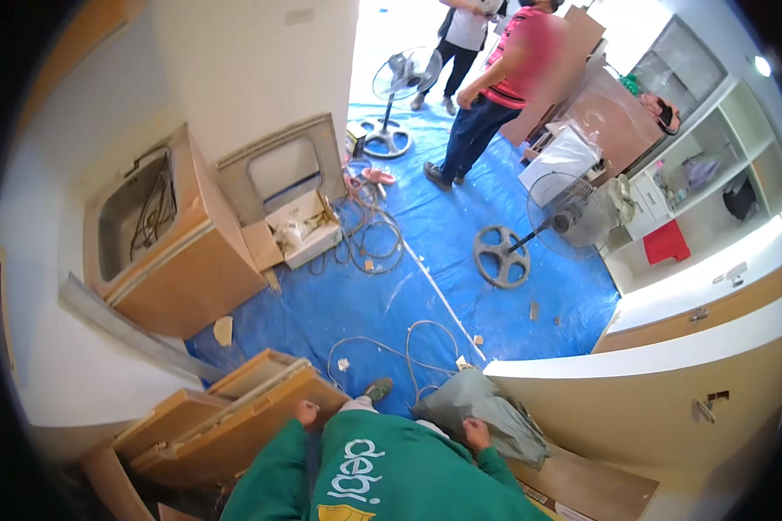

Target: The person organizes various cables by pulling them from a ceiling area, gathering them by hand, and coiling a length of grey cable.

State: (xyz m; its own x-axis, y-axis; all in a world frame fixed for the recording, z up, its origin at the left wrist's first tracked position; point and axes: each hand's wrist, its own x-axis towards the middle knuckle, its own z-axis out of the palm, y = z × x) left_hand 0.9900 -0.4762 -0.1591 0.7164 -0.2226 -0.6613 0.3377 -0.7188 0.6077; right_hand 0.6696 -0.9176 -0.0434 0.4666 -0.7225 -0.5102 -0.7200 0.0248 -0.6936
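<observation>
My left hand (306, 412), its fingers curled, is down by a leaning stack of brown wooden panels (274, 421). Whether anything is inside those fingers is too small to tell. On my other side, my right hand (475, 432) is closed at the upper part of a crumpled grey-green plastic bag (487, 404). The bag hangs beside my leg, over a flat brown cardboard piece (586, 482). What the bag contains is hidden.
Blue sheeting (321, 304) covers the floor, with loose cables (369, 234) and debris. A sink cabinet (182, 278) and an open box (308, 230) stand left. A pedestal fan (504, 256) is ahead right, another fan (391, 130) farther back. Near it stand two people (478, 130).
</observation>
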